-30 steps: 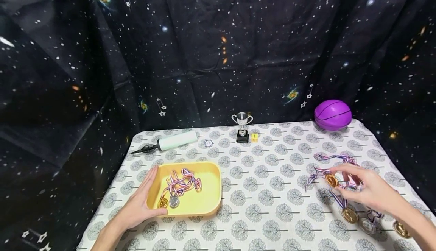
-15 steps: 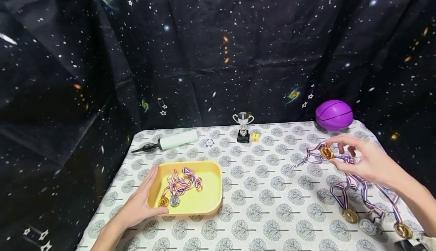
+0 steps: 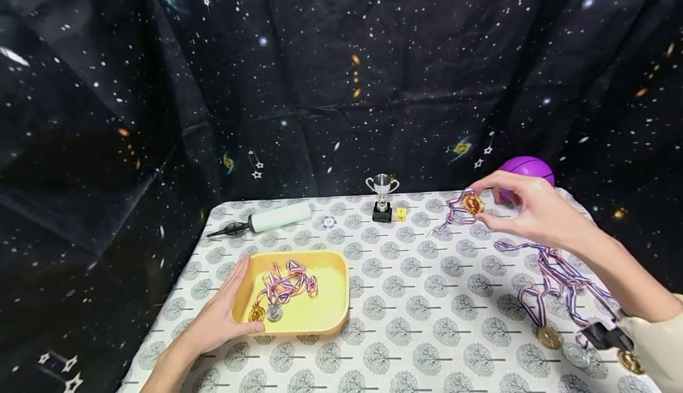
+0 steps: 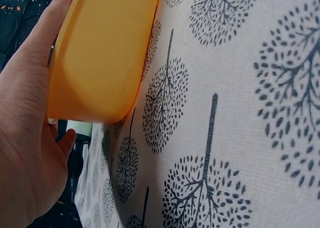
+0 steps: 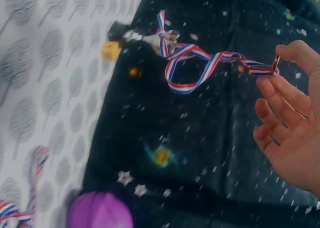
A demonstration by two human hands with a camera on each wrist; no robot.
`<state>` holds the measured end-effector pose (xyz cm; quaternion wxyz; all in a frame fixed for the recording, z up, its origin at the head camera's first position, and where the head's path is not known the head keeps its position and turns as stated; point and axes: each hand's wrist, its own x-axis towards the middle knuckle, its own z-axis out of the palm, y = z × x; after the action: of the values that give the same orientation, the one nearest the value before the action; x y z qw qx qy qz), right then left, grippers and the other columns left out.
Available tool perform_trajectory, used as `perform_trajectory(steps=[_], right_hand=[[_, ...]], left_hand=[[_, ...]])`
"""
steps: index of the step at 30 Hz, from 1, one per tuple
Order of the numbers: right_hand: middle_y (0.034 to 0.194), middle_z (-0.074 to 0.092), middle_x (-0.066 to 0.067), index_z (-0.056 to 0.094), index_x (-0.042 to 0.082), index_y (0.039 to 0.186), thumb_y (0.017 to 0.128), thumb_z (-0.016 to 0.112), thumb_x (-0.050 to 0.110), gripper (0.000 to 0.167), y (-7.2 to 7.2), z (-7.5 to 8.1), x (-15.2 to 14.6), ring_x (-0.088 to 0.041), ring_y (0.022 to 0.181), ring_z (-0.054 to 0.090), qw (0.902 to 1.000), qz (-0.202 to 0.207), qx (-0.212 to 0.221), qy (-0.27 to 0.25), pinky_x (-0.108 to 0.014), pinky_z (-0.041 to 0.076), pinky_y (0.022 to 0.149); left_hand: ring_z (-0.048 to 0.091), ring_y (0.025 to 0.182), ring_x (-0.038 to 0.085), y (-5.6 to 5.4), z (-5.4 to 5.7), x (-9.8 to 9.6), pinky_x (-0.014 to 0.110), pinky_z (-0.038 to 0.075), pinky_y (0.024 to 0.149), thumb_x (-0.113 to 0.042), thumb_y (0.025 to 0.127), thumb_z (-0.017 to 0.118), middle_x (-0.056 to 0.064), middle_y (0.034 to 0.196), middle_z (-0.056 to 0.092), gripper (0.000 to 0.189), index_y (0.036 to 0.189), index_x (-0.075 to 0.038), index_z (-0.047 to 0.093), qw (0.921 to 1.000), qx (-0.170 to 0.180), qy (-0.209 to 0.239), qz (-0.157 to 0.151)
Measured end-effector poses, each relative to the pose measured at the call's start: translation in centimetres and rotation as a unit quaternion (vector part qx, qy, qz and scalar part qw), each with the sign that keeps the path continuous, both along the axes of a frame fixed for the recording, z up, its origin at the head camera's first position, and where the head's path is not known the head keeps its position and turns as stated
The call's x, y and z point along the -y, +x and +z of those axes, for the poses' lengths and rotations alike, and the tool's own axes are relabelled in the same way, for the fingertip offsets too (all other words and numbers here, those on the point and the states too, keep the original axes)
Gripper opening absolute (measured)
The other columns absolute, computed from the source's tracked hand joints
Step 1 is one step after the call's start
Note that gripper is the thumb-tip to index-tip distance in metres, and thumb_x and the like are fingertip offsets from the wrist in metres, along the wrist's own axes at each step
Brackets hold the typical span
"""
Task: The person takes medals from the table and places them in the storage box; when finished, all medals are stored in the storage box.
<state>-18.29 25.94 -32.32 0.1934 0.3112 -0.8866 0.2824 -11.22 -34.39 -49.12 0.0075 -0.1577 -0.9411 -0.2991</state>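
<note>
My right hand (image 3: 525, 209) pinches a gold medal (image 3: 472, 204) between thumb and fingertips, raised above the right back of the table. Its red, white and blue ribbon (image 5: 187, 85) trails from the medal in a loose loop. On the left, my left hand (image 3: 220, 315) holds the side of a yellow plastic tub (image 3: 328, 289), thumb at its near corner and fingers along the outer wall. Inside the tub lie a gold medal (image 3: 257, 314), a silver medal (image 3: 274, 312) and tangled ribbons (image 3: 290, 281).
Several medals with ribbons lie at the right, including a gold one (image 3: 549, 337) and a silver one (image 3: 577, 355). Along the back are a hand pump (image 3: 280, 217), a small trophy cup (image 3: 382, 197), a yellow cube (image 3: 401, 214) and a purple ball (image 3: 528, 168), partly behind my right hand.
My right hand has lifted the gold medal from the ribbon pile and carried it up, back and leftward, its ribbon coming along. The left hand stays at the tub.
</note>
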Motion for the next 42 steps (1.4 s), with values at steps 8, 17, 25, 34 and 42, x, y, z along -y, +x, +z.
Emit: perform_trajectory(steps=[8, 17, 25, 34, 42], right_hand=[[0.091, 0.064, 0.012, 0.077, 0.023, 0.121, 0.083, 0.090, 0.015, 0.042, -1.2, 2.4, 5.4, -0.009, 0.071, 0.051, 0.9974, 0.068, 0.025, 0.002, -0.024, 0.037, 0.052], [0.096, 0.070, 0.009, 0.077, 0.019, 0.117, 0.085, 0.088, 0.023, 0.035, -2.0, 1.8, 13.6, -0.015, 0.083, 0.060, 0.9872, 0.143, 0.069, -0.013, -0.028, 0.044, 0.056], [0.105, 0.074, 0.010, 0.077, 0.016, 0.117, 0.086, 0.087, 0.029, 0.035, -2.3, -0.5, 20.2, -0.017, 0.085, 0.063, 0.9821, 0.166, 0.087, 0.021, -0.030, 0.051, 0.070], [0.112, 0.076, 0.006, 0.078, 0.016, 0.121, 0.086, 0.086, 0.032, 0.039, -2.8, -3.8, 25.3, -0.018, 0.091, 0.066, 0.9767, 0.145, 0.144, 0.065, -0.027, 0.054, 0.073], [0.129, 0.074, 0.000, 0.074, 0.014, 0.129, 0.089, 0.086, 0.036, 0.046, -2.5, -6.8, 28.5, -0.019, 0.112, 0.069, 0.9730, 0.134, 0.145, 0.119, -0.036, 0.058, 0.093]], left_hand=[[0.006, 0.163, 0.037, -0.1, 0.1, 0.1, 0.073, 0.019, 0.121, -0.052, 0.073, 0.096, 0.006, 0.179, 0.000, 0.140, 0.172, -0.012, 0.006, 0.9999, -0.008, -0.004, -0.004], [0.006, 0.163, 0.035, -0.1, 0.1, 0.2, 0.072, 0.021, 0.121, -0.054, 0.072, 0.096, 0.006, 0.179, 0.000, 0.141, 0.172, -0.013, 0.005, 0.9999, -0.010, -0.012, -0.003], [0.008, 0.162, 0.040, -0.2, 0.0, 0.3, 0.072, 0.021, 0.121, -0.054, 0.071, 0.096, 0.006, 0.179, 0.000, 0.142, 0.172, -0.012, 0.006, 0.9999, -0.013, -0.009, -0.007], [0.003, 0.164, 0.030, 0.0, -0.3, 0.3, 0.071, 0.019, 0.122, -0.055, 0.072, 0.095, 0.006, 0.179, 0.000, 0.141, 0.172, -0.010, 0.006, 0.9999, -0.007, -0.004, -0.009], [0.003, 0.164, 0.029, 0.0, -0.2, 0.4, 0.072, 0.020, 0.121, -0.055, 0.072, 0.095, 0.004, 0.179, -0.001, 0.141, 0.172, -0.015, 0.004, 0.9999, -0.008, -0.006, -0.004]])
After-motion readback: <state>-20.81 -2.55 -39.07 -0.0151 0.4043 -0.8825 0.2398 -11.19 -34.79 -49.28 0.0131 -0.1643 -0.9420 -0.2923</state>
